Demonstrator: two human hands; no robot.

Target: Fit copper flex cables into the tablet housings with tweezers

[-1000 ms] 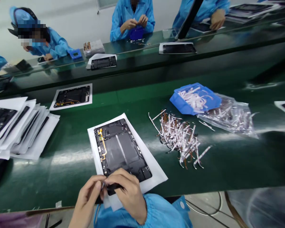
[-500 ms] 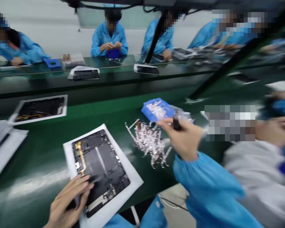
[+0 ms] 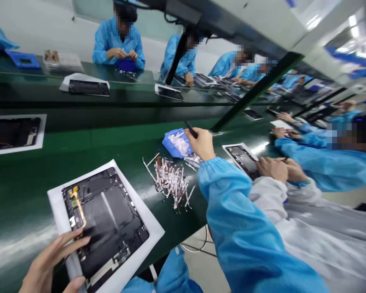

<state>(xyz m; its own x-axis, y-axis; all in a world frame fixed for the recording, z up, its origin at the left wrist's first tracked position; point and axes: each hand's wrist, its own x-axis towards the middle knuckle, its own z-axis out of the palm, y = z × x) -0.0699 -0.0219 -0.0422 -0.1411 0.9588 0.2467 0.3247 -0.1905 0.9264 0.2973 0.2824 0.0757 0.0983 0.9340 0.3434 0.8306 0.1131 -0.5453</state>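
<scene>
An opened tablet with black innards and a yellow flex cable lies on a white sheet. At the tablet's lower left edge is my left hand, fingers spread and touching it. My right hand is closed on a black pen-like tool, whose working end I cannot make out. It is at the right side of a blue tray holding white strips. A loose heap of thin white and brown strips lies between tray and tablet.
Another opened tablet lies at the left. On my right, a person's hands work over a tablet. A dark slanted post rises behind the tray. Several people in blue sit across the bench.
The view has swung to the right. My right hand has moved forward with the black tool, from the tray's near edge to its right side. My left hand stays at the tablet's edge, fingers wider apart.
</scene>
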